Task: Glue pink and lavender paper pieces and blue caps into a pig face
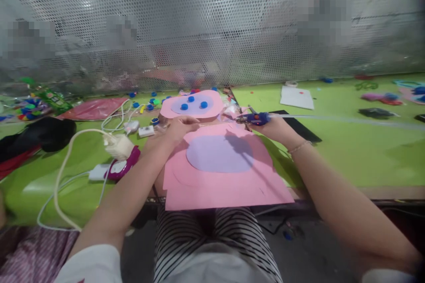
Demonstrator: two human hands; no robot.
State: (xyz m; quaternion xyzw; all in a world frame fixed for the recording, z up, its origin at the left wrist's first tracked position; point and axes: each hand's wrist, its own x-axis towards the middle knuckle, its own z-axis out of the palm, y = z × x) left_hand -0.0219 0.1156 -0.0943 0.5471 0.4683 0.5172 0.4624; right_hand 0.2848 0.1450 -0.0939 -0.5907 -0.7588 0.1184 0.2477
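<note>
My right hand (pixel 275 129) is wrapped round a blue glue gun (pixel 258 118), its tip pointing left and a clear glue stick running out of its back. My left hand (pixel 183 127) is closed at the far edge of a large pink sheet (pixel 212 190); whatever its fingertips pinch is too small to name. A lilac rounded shape (pixel 219 154) lies on the pink sheet. Just beyond my hands is a smaller pink piece (pixel 217 101) with a lilac oval and blue caps (pixel 191 99) on it.
A magenta and white power strip (pixel 122 164) with plugs and cables lies left. Farther left are a black cloth (pixel 49 133) and a green bottle (pixel 53 99). A white pad (pixel 296 97) and black sheet (pixel 295 126) lie right. A perforated metal screen (pixel 212 26) stands behind.
</note>
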